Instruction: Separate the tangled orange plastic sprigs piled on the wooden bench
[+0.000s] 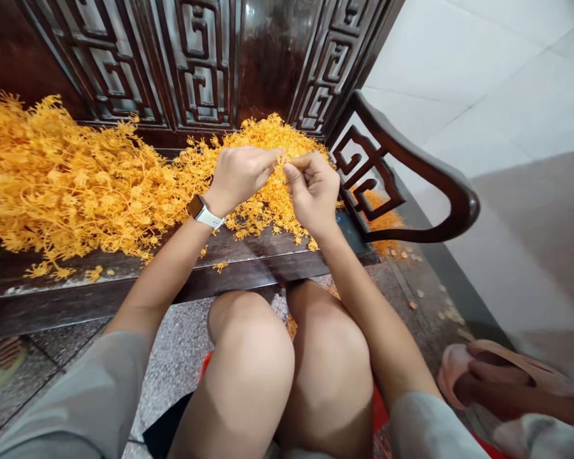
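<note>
Both my hands meet over a heap of small orange plastic pieces [263,137] on the dark wooden bench [263,245]. My left hand [246,175], with a watch [205,212] on its wrist, has its thumb and fingers pressed together. Facing it, my right hand [313,191] pinches with thumb and index finger. Between the fingertips there seems to be a small orange bit, too small to make out against the heap. A larger pile of stringy orange plastic pieces [81,185] spreads along the bench to the left.
A carved backrest [263,64] rises behind the pile, and a curved armrest [430,172] closes the bench's right end. More orange pieces [382,213] lie on the floor past it. Another person's foot [502,382] is at lower right; a slippered foot [4,363] is at lower left.
</note>
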Available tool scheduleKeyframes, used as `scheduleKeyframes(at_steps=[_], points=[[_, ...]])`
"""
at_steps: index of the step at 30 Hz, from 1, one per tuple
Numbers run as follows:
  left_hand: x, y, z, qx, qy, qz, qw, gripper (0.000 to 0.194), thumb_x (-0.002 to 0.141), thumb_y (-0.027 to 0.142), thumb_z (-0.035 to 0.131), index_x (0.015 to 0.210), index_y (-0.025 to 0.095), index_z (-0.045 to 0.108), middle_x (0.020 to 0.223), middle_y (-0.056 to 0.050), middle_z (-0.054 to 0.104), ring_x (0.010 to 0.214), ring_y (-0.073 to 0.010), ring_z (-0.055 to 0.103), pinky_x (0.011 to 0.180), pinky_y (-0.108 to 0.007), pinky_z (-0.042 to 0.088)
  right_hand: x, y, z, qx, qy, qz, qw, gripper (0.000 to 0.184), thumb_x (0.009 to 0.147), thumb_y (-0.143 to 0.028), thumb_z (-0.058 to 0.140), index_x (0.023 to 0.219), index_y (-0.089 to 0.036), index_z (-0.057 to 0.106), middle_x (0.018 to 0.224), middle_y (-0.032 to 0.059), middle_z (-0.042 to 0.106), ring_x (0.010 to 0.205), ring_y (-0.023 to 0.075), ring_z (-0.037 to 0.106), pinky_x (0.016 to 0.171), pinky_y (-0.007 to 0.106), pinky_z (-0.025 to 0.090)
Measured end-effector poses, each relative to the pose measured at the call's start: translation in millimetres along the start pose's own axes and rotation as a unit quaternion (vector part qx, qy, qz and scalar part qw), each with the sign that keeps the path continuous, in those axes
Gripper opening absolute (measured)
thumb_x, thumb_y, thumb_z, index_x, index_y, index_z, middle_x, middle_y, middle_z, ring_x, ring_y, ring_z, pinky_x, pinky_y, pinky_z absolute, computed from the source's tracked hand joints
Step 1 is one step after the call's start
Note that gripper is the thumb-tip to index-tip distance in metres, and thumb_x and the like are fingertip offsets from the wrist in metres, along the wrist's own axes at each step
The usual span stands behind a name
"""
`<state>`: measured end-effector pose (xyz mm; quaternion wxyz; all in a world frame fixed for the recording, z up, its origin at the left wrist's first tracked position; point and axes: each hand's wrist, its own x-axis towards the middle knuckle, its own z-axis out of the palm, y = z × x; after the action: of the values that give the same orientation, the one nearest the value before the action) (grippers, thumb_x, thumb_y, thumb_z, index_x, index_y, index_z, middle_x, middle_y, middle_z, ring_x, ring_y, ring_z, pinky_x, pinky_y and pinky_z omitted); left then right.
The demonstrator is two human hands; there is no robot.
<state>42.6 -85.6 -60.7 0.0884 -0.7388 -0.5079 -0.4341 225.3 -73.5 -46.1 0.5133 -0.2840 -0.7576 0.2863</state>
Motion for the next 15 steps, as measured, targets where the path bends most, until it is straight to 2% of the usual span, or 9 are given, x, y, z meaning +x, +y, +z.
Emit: scheduleKeyframes(at_steps=[5,7,8,9,10,12,13,14,15], points=[[-3.8,-6.6,12.2,0.027,-0.014,0.017,0.999,0.034,0.104,0.032,0.052,0.119,0.018,0.078,0.077,-0.008,0.072,0.079,-0.0226,0.068,0.076,-0.035,0.048,-0.5,-16.0,1.6,0.051,-0.041,0.010,0.998,0.038,0.097,-0.050,0.073,0.079,-0.020,0.057,0.071,-0.0031,0.054,0.064,0.0102,0.051,0.063,0.025,0.047],[-4.0,-18.7,17.3,0.033,-0.006,-0.002,0.999,0.033,0.104,0.033,0.052,0.115,0.020,0.079,0.074,-0.007,0.071,0.073,-0.0216,0.066,0.072,-0.034,0.047,-6.3,-40.2,4.3,0.135,-0.099,0.045,0.985,0.038,0.095,-0.050,0.076,0.080,-0.019,0.059,0.071,-0.0028,0.058,0.063,0.0096,0.054,0.062,0.024,0.049],[-3.6,-27.2,18.4,0.034,0.000,-0.017,0.999,0.032,0.103,0.033,0.052,0.112,0.021,0.080,0.073,-0.006,0.071,0.071,-0.0213,0.064,0.070,-0.034,0.045,-9.8,-54.5,5.1,0.188,-0.163,0.066,0.966,0.036,0.095,-0.048,0.076,0.082,-0.019,0.062,0.073,-0.0018,0.062,0.064,0.0096,0.058,0.062,0.023,0.051],[-2.9,-36.7,18.0,0.032,0.010,-0.032,0.999,0.031,0.102,0.033,0.052,0.107,0.022,0.081,0.072,-0.006,0.070,0.068,-0.0211,0.063,0.068,-0.033,0.044,-12.9,-68.6,5.3,0.241,-0.256,0.086,0.932,0.032,0.096,-0.046,0.076,0.084,-0.018,0.065,0.077,-0.0001,0.067,0.066,0.0101,0.062,0.064,0.023,0.053],[-1.7,-46.3,16.0,0.023,0.024,-0.047,0.998,0.030,0.102,0.034,0.053,0.102,0.023,0.081,0.070,-0.006,0.069,0.066,-0.0208,0.061,0.066,-0.033,0.043,-14.9,-80.8,4.5,0.287,-0.378,0.098,0.875,0.029,0.097,-0.043,0.075,0.087,-0.016,0.069,0.081,0.0022,0.071,0.070,0.0111,0.067,0.067,0.023,0.055],[1.9,-62.5,7.5,-0.025,0.067,-0.074,0.995,0.029,0.100,0.040,0.057,0.094,0.023,0.080,0.067,-0.004,0.066,0.065,-0.0199,0.059,0.064,-0.032,0.042,-14.4,-94.5,0.1,0.324,-0.620,0.100,0.708,0.023,0.100,-0.036,0.073,0.093,-0.015,0.076,0.089,0.0066,0.076,0.080,0.0142,0.073,0.075,0.026,0.059],[4.2,-67.8,1.7,-0.062,0.093,-0.089,0.990,0.029,0.100,0.043,0.060,0.090,0.023,0.078,0.064,-0.003,0.064,0.065,-0.0193,0.059,0.063,-0.031,0.042,-11.6,-94.5,-2.9,0.332,-0.674,0.095,0.653,0.021,0.100,-0.035,0.073,0.094,-0.015,0.078,0.089,0.0071,0.077,0.081,0.0150,0.074,0.076,0.027,0.059],[6.7,-70.8,-4.2,-0.103,0.115,-0.104,0.983,0.030,0.099,0.046,0.062,0.086,0.023,0.076,0.062,-0.002,0.061,0.065,-0.0185,0.059,0.062,-0.030,0.041,-7.6,-90.2,-5.9,0.352,-0.662,0.094,0.656,0.022,0.098,-0.037,0.075,0.092,-0.017,0.078,0.086,0.0058,0.076,0.078,0.0143,0.073,0.074,0.026,0.058],[9.2,-71.6,-9.8,-0.145,0.130,-0.118,0.974,0.032,0.099,0.049,0.064,0.083,0.023,0.074,0.060,-0.001,0.057,0.065,-0.0176,0.058,0.060,-0.029,0.041,-2.8,-82.4,-8.3,0.380,-0.585,0.102,0.709,0.024,0.097,-0.042,0.076,0.090,-0.019,0.078,0.082,0.0036,0.075,0.073,0.0127,0.070,0.070,0.024,0.057]])
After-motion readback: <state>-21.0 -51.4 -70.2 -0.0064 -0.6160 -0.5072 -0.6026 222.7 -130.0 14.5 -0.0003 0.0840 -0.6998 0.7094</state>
